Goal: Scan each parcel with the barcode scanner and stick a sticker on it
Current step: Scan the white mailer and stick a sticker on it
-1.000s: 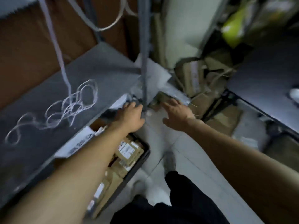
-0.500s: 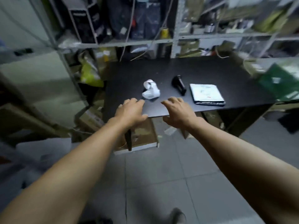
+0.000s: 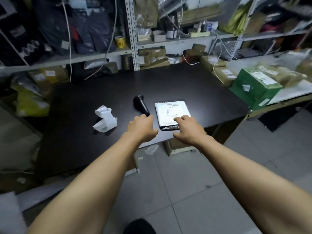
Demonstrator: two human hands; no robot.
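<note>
A flat white parcel with a dark edge lies near the front edge of the black table. A black barcode scanner lies just left of it. Further left sits a white strip of stickers, partly unrolled. My left hand hovers with relaxed fingers at the scanner's near end and holds nothing. With fingers spread, my right hand hangs over the parcel's near right corner, holding nothing.
Metal shelves crammed with bags and boxes stand behind the table. A green box and brown cartons sit on a bench at the right. Cardboard boxes stand under the table. Grey floor tiles lie below my arms.
My view has swung from a floor bin on the left to the black table. Both hands have moved forward, now over the scanner and the parcel.
</note>
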